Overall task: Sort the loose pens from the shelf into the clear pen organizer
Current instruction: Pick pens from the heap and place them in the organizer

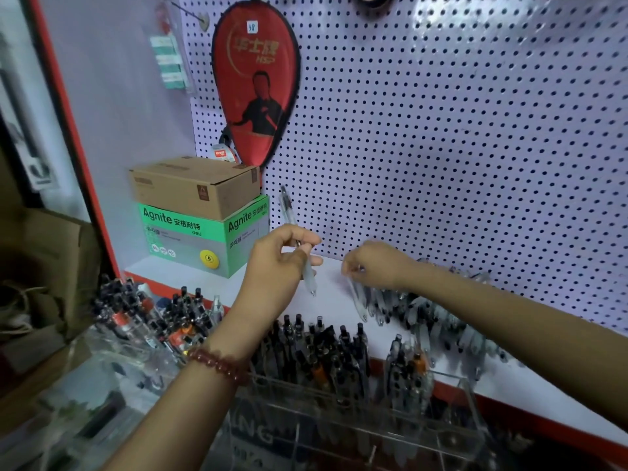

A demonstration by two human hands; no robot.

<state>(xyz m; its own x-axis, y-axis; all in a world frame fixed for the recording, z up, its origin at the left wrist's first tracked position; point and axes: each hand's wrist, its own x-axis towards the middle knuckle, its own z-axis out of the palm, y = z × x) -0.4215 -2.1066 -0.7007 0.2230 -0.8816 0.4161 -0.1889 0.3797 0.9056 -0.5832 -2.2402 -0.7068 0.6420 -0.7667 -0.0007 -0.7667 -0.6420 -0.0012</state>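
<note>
Loose pens (438, 317) lie heaped on the shelf (328, 299), at four o'clock from the right hand (375, 263), whose curled fingers reach them; blur hides any grip. Left hand (282, 256) fingers pinch one clear pen (289, 212); the organizer (373, 418) sits at six o'clock.

I see even, soft indoor light with a pale violet tint on the pegboard (441, 130). Shadows are weak. The right hand (370, 263) and the loose pens (441, 317) beside it are smeared with blur. The lower left corner is out of focus, and straight edges bend near the frame borders.
</note>
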